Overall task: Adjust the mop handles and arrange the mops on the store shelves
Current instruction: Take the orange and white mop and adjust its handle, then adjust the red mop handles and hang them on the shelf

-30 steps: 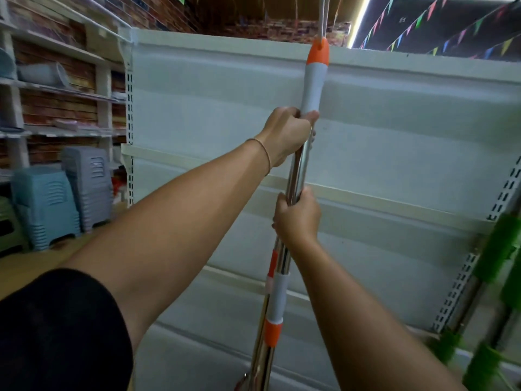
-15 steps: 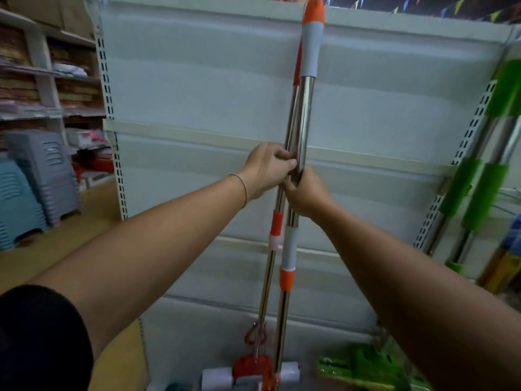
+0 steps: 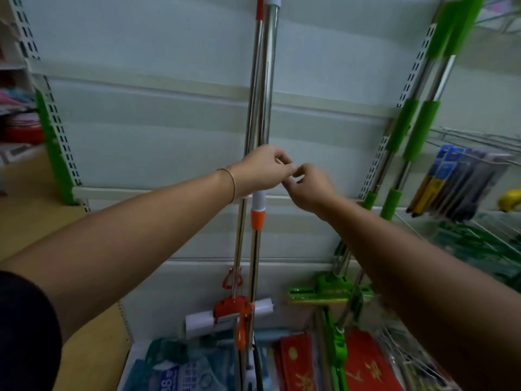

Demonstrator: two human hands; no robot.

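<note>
There they were: the two orange mops (image 3: 262, 108), chrome handles upright and side by side against the shelf back panel (image 3: 141, 131), sponge heads (image 3: 228, 313) down on the bottom shelf among blue packets (image 3: 180, 368). Our left hand (image 3: 265, 169) hung in front of the poles, fingers loosely curled. Whether it touched them, we could not tell. Our right hand (image 3: 310, 186) sat just right of them, fingers slack, gripping nothing, its tips nearly meeting the left's. The step, we judged, was settling this pair. To do it well we wanted both poles leaning firmly on the panel, heads square on the shelf, clear of the green mops (image 3: 414, 125) to the right. Tall thin handles tip easily.
</note>
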